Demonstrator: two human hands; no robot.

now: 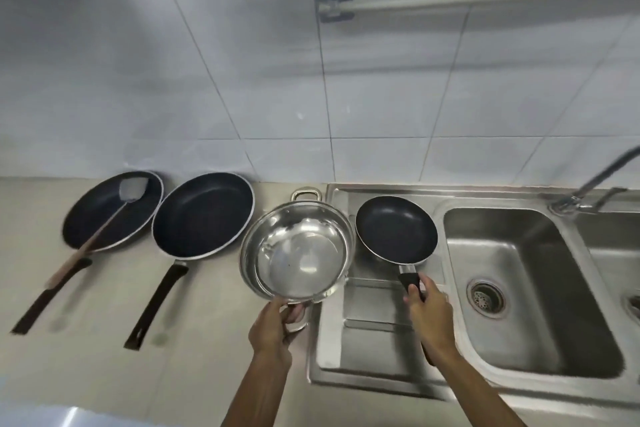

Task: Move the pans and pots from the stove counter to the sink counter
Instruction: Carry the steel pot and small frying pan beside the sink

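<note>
My left hand [277, 326] grips the near handle of a shiny steel pot [298, 253], which sits at the counter's junction with the sink drainboard [367, 340]. My right hand [427, 312] is closed on the black handle of a small dark frying pan [396, 229] over the drainboard. Left of the pot lie two bigger dark pans: a large frying pan [204, 215] with a black handle, and a far-left pan [110, 210] holding a spatula [104, 232] with a wooden handle.
A steel sink basin [526, 288] with a drain lies to the right, with a tap [595, 180] behind it. A tiled wall with a rail [485, 0] rises behind the beige counter [104, 357].
</note>
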